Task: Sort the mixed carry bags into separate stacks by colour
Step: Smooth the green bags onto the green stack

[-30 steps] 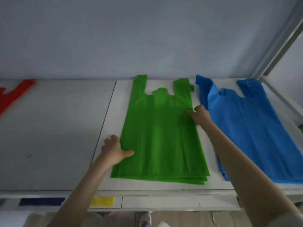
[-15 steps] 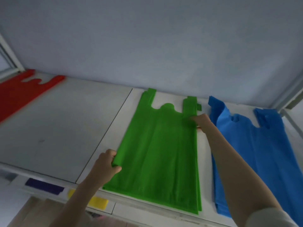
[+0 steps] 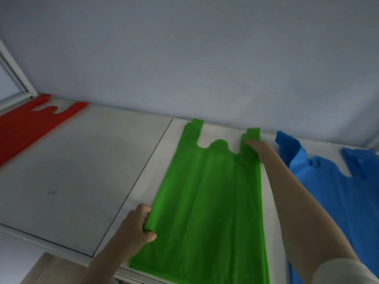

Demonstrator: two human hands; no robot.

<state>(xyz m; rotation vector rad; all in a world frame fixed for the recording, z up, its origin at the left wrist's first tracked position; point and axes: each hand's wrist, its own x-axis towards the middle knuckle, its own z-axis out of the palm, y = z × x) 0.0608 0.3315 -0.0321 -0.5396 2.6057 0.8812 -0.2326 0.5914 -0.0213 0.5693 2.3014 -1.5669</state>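
A stack of green carry bags (image 3: 209, 197) lies flat in the middle of the white table (image 3: 82, 171), handles toward the wall. My left hand (image 3: 137, 224) grips the stack's left edge, which curls up over my fingers. At the stack's upper right, my right hand (image 3: 258, 148) lies with straight fingers on the base of the right handle. A blue stack (image 3: 340, 193) lies to the right of my right arm. A red stack (image 3: 26, 126) sits at the far left.
A grey wall (image 3: 205, 58) rises right behind the bags. A dark seam (image 3: 143, 179) splits the tabletop left of the green stack. Metal frame posts (image 3: 14, 68) stand at both ends. The table's front edge runs just below my left forearm.
My left hand went from lying flat on the green stack's left edge to gripping and curling it up. My right hand slid up to the right handle. The view swung left, showing more red bags.
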